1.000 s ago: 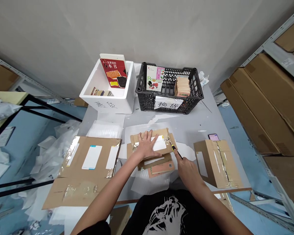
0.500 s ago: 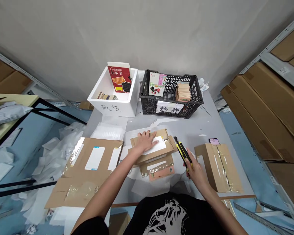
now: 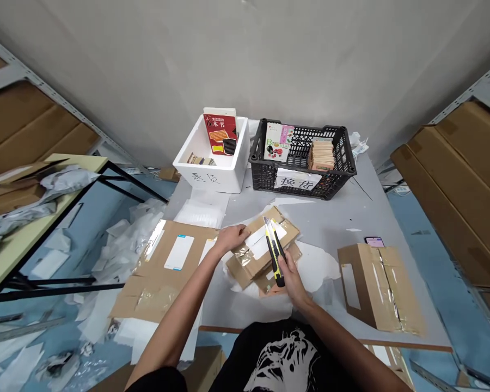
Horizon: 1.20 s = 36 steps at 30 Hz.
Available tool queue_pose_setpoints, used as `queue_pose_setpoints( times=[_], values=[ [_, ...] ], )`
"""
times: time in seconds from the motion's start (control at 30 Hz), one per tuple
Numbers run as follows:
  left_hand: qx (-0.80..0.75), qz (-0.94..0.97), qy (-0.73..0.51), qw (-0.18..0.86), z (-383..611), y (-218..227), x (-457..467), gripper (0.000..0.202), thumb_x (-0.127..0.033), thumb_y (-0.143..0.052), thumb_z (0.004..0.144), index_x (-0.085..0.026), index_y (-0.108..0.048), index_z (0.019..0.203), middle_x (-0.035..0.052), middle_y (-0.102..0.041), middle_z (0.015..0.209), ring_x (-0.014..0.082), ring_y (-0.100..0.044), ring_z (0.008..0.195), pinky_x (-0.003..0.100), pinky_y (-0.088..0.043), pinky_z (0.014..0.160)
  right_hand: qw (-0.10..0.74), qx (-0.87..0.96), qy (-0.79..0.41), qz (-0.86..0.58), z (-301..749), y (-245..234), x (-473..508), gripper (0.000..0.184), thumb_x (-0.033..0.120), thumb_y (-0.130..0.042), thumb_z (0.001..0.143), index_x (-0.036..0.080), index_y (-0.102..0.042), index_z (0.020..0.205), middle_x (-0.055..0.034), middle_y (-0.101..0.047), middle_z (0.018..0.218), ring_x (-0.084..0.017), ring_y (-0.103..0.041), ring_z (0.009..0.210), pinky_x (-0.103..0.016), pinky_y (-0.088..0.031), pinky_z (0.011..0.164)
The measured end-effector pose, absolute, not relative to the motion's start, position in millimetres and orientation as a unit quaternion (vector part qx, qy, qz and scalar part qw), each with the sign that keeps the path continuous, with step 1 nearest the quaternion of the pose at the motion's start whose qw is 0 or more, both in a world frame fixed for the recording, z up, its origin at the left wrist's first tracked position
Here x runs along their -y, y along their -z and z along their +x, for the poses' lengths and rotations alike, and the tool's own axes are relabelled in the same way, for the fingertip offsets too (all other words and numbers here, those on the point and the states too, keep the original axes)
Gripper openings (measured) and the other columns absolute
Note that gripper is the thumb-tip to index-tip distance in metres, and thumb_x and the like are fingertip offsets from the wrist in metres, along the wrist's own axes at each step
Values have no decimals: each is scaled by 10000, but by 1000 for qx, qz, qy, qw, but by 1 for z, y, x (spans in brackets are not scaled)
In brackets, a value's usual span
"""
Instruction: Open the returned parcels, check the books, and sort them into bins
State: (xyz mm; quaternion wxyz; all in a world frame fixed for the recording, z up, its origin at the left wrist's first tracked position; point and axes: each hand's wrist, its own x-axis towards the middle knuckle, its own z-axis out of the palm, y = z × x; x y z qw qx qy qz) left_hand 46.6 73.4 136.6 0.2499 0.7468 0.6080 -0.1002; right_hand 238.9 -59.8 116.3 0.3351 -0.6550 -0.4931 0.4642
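– Where to look for the small taped carton (image 3: 259, 245)?
– In the middle of the table (image 3: 330, 215), lying askew on more cardboard (image 3: 239, 272), with a salmon-coloured edge (image 3: 273, 291) peeking out on the near side.
– And the left grip (image 3: 231, 238)?
– At the carton's left end, bent over; impossible to tell if pinching or merely resting.
– And the right grip (image 3: 293, 276)?
– Wrapped around a yellow-and-black cutter (image 3: 275, 253), blade bared, slanting over the carton's white label.
– Farther out?
– To the left, a flattened box (image 3: 151, 277); to the right, a standing box (image 3: 361, 288), with a phone (image 3: 374, 241) just behind. At the back, side by side, a white foam bin (image 3: 231, 182) with a red book (image 3: 222, 133) propped inside, and a black crate (image 3: 335, 185).
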Motion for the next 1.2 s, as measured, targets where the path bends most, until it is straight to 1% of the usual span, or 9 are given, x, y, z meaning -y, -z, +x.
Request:
queue_pose_setpoints(
  times=[0.2, 0.37, 0.53, 0.63, 0.7, 0.8, 0.9, 1.0, 1.2],
  values=[
    [-670, 672, 9, 316, 41, -164, -10, 440, -486, -317, 898, -172, -569, 1075, 106, -688, 1071, 259, -644, 977, 340, -460, 801, 398, 471, -541, -572, 259, -154, 5, 389, 526, -393, 866, 211, -517, 1057, -35, -615, 991, -180, -569, 899, -263, -454, 752],
    [-670, 635, -76, 377, 76, -147, 58, 448, -463, -336, 901, -147, -455, 1195, 145, -620, 1201, 236, -649, 984, 352, -491, 814, 362, 525, -557, -532, 267, -134, -56, 280, 459, -485, 808, 196, -538, 888, 22, -570, 802, -151, -517, 776, -252, -409, 719],
    [-665, 664, 71, 335, 89, -143, 68, 397, -380, -323, 929, -118, -477, 1185, 182, -635, 1163, 277, -635, 1037, 381, -480, 831, 295, 536, -566, -553, 265, -94, -81, 224, 415, -502, 769, 191, -507, 778, 52, -506, 681, -130, -481, 689, -239, -391, 666],
    [-585, 734, 175, 299, 75, -165, 42, 304, -368, -423, 895, -155, -557, 1065, 150, -684, 1020, 299, -643, 996, 390, -477, 815, 300, 529, -545, -578, 272, -87, -77, 241, 442, -467, 777, 203, -488, 796, 50, -518, 676, -132, -492, 665, -241, -389, 638],
    [-520, 797, 174, 254, 69, -180, 19, 301, -360, -538, 830, -177, -567, 1067, 140, -667, 1056, 299, -608, 1058, 385, -464, 855, 319, 529, -504, -604, 283, -89, -67, 261, 467, -438, 788, 213, -484, 830, 40, -547, 696, -141, -515, 670, -251, -395, 639],
    [-423, 870, 173, 184, 70, -183, -7, 701, -342, -742, 631, -157, -486, 1257, 187, -493, 1349, 350, -403, 1294, 435, -365, 1015, 335, 508, -461, -645, 302, -95, -44, 291, 500, -402, 810, 223, -467, 870, 22, -598, 709, -152, -558, 654, -269, -421, 626],
    [-311, 913, 212, 157, 70, -161, -13, 1070, -371, -836, 469, -201, -349, 1407, 170, -261, 1517, 398, -164, 1405, 548, -138, 1128, 348, 463, -481, -658, 319, -98, -13, 320, 520, -386, 830, 219, -450, 915, 4, -636, 711, -149, -594, 608, -280, -466, 598],
    [-237, 937, 221, 133, 57, -131, -8, 1178, -369, -856, 447, -285, -255, 1457, 133, -192, 1545, 412, -80, 1418, 662, 17, 1089, 371, 425, -493, -662, 330, -96, 19, 360, 544, -420, 824, 205, -455, 939, -20, -651, 766, -145, -621, 615, -288, -512, 593],
    [-190, 959, 187, 94, 34, -110, -27, 1250, -528, -817, 466, -260, -143, 1484, 203, -87, 1551, 455, -26, 1406, 737, 6, 1011, 373, 384, -525, -662, 333, -100, 52, 415, 578, -444, 818, 198, -466, 984, -33, -653, 853, -105, -567, 493, -244, -490, 416]
  ],
)
